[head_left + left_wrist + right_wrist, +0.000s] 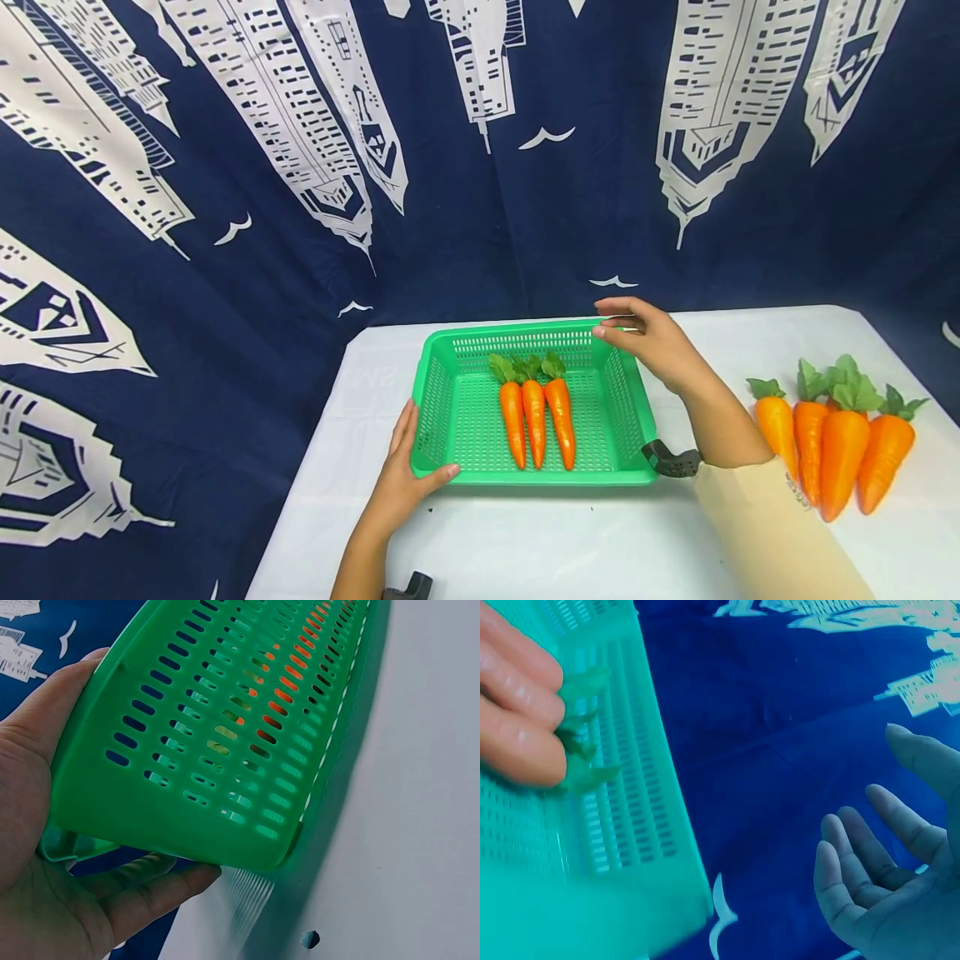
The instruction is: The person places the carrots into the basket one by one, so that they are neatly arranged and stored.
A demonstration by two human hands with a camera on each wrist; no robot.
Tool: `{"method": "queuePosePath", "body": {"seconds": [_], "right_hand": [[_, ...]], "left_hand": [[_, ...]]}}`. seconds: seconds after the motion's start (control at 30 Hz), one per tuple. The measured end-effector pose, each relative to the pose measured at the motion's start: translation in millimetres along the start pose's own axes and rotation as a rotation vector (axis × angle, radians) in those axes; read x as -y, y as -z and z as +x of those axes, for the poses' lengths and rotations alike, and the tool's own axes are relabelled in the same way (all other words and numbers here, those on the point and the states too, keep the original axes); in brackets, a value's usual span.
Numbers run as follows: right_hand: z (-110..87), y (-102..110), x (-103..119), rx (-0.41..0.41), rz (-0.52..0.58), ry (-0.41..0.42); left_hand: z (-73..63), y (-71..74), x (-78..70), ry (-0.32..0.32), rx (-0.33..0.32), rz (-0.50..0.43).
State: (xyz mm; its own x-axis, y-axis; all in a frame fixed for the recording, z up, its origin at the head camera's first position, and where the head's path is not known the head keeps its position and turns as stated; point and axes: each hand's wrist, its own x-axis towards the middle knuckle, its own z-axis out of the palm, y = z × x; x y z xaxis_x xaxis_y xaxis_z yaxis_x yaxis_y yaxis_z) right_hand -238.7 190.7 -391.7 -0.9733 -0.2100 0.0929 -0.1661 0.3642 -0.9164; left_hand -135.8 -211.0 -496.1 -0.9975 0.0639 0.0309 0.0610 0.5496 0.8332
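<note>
A navy cloth (480,267) printed with upside-down white skyscrapers spans the upper frame and left side, above a white-covered table (562,542). The green perforated plastic basket (540,478) lies at lower center. At far right, a group of large orange carrots (843,458) rests on the table. The left hand (401,475) grips the basket's lower-left corner, thumb and fingers on adjoining sides; the right hand (652,342), fingers spread and loosely bent, hovers near its upper-right corner, holding nothing. Three slimmer carrots (534,423) (leaves uppermost) lie side by side inside the basket.
</note>
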Motion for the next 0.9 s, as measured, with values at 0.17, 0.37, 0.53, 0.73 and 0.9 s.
{"method": "queuePosePath", "body": {"seconds": [0.17, 0.37, 0.53, 0.73, 0.9], "right_hand": [[-13.3, 15.9, -13.1, -0.123, -0.003, -0.037], [-32.2, 32.3, -32.7, -0.242, -0.068, -0.083], [-44.7, 42.8, -48.2, -0.288, -0.053, -0.169], [-61.3, 55.2, -69.0, -0.328, 0.014, -0.270], [-78.6, 69.5, -86.9, -0.330, -0.015, -0.343]], "left_hand": [[-0.1, 0.0, 1.0, 0.000, -0.005, 0.004], [0.4, -0.5, 0.0, -0.003, -0.013, -0.004], [-0.3, 0.8, 1.1, 0.002, -0.010, 0.003], [-1.3, 1.1, 1.0, 0.001, -0.002, -0.009], [-0.7, 0.4, -0.7, 0.004, 0.000, -0.006]]}}
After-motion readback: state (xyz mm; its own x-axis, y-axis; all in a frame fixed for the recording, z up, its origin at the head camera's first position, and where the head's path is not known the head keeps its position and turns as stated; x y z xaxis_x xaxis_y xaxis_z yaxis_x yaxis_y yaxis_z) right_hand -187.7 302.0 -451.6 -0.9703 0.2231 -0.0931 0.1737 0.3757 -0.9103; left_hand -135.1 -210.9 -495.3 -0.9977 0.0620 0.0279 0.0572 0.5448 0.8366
